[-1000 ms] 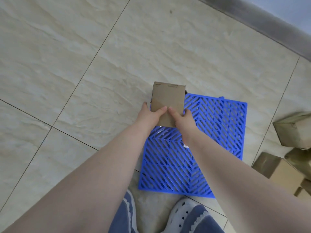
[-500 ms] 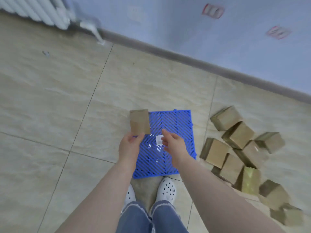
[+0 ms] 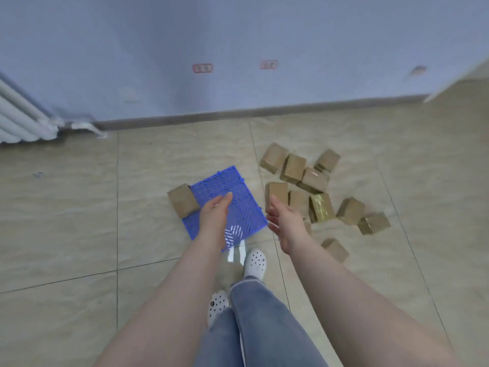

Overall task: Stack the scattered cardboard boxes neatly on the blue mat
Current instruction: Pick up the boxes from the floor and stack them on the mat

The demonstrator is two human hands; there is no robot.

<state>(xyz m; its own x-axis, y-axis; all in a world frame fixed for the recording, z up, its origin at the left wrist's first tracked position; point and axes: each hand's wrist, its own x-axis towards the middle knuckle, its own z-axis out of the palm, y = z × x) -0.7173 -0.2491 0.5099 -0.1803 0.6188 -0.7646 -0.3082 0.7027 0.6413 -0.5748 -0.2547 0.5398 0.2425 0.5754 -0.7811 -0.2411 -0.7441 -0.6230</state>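
One box on the mat, both my hands free.

A cardboard box point(image 3: 182, 200) sits on the blue mat's point(image 3: 239, 189) far-left corner; scattered boxes point(image 3: 312, 190) lie beyond its right edge. My left hand point(image 3: 214, 216) and right hand point(image 3: 285, 225) hover, fingers loose, holding nothing. I read no labels.

A single wide-angle view looks out from the person's head, forward and steeply down along both forearms toward the floor point(image 3: 66, 221). The wall point(image 3: 238, 35) and its baseboard point(image 3: 264, 112) cross the upper third, bowed by the lens, with a radiator point(image 3: 18, 117) at the left edge. The legs and white shoes point(image 3: 255, 263) sit at the bottom, directly below the camera. The blue mat point(image 3: 240, 186) lies near mid-frame, the scattered cardboard boxes point(image 3: 312, 181) to its right, all seen from standing height. No second view overlaps it.
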